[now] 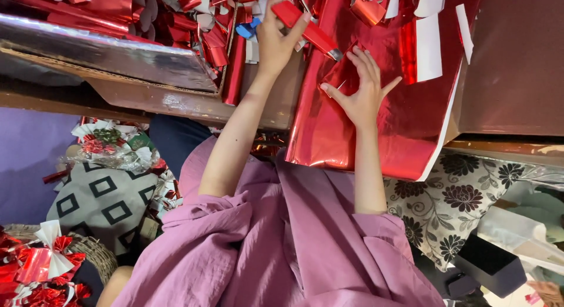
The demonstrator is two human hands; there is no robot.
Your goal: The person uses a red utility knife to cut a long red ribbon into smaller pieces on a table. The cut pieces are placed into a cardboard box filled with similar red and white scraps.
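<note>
My left hand point(273, 39) is raised over the table and grips a red hand tool with a metal tip point(314, 32), which is angled down to the right. My right hand point(364, 92) lies flat with its fingers spread on a shiny red foil sheet point(352, 142). The sheet hangs over the near edge of the brown table point(505, 60). The tool's tip hovers just above my right fingertips, near a fold in the foil. My purple sleeves and top fill the lower middle of the view.
A foil-lined cardboard box point(117, 54) of red and white foil scraps sits at the upper left. Below are a wicker basket point(88, 251) of red bows, a black-and-white patterned cushion point(100, 201), floral fabric point(452, 207) and a black box point(490, 266).
</note>
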